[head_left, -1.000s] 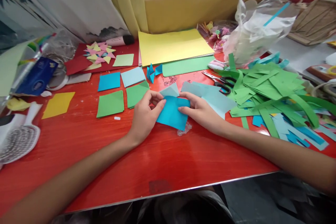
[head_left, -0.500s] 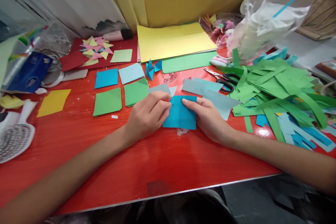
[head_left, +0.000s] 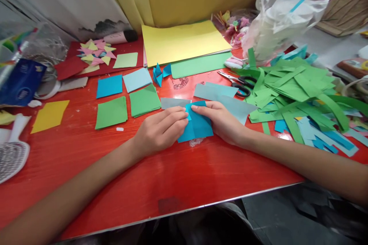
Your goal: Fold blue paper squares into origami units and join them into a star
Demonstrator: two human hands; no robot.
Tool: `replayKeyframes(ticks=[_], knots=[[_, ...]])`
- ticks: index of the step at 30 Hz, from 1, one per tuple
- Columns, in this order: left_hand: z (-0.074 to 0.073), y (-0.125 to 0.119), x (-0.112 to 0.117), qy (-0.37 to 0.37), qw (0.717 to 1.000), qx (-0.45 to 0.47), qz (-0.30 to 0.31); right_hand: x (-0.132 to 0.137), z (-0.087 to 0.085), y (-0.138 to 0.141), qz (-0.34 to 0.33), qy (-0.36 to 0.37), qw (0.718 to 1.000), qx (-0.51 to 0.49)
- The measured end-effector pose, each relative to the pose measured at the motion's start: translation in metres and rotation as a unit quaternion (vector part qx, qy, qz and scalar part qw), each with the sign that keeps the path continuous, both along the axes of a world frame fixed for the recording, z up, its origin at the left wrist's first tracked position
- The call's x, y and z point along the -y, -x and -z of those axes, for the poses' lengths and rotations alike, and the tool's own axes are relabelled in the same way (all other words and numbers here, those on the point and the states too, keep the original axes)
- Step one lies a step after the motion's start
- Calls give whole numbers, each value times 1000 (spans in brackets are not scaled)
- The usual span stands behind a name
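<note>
A blue paper square (head_left: 198, 124) with crease lines is held between my two hands, over the red table. My left hand (head_left: 162, 128) pinches its left edge near the upper corner, where a small lighter flap shows folded over. On the right, my right hand (head_left: 222, 122) grips the upper right edge, thumb on top and fingers behind. Pale blue paper pieces (head_left: 230, 103) lie just beyond the hands. Behind them stands a small folded blue paper shape (head_left: 159, 74). Stacks of green squares (head_left: 145, 100) sit beyond my left hand.
Black-handled scissors (head_left: 240, 84) lie beside a heap of green paper strips (head_left: 299, 88) at right. Yellow sheets (head_left: 184, 42) lie at the back, near a plastic bag with a cup (head_left: 281, 23). A hairbrush (head_left: 13, 153) is at far left. The table's front edge (head_left: 184, 208) is close.
The upper left corner of the blue square now shows a folded flap, and the sheet is tilted slightly. My left fingers have moved in over it. The whole view has shifted a little.
</note>
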State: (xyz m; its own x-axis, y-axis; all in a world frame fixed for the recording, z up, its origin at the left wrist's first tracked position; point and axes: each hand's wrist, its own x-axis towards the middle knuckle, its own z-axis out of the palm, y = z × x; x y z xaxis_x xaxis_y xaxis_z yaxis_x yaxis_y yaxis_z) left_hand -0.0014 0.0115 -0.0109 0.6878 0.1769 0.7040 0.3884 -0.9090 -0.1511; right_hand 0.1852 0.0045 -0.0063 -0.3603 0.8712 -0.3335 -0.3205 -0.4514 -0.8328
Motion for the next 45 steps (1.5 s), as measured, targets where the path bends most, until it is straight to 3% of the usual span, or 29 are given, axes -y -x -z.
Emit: replayKeyframes(ticks=[22, 28, 36, 45], knots=[[0, 0, 0, 49, 998, -27, 22, -3, 1, -2, -12, -10, 997, 70], [2, 1, 1, 64, 997, -29, 19, -3, 0, -2, -9, -10, 999, 39], [-1, -1, 3, 65, 996, 22, -50, -2, 0, -2, 9, -1, 1000, -9], [1, 0, 2, 44, 999, 13, -26, -1, -2, -2, 2, -3, 1000, -1]])
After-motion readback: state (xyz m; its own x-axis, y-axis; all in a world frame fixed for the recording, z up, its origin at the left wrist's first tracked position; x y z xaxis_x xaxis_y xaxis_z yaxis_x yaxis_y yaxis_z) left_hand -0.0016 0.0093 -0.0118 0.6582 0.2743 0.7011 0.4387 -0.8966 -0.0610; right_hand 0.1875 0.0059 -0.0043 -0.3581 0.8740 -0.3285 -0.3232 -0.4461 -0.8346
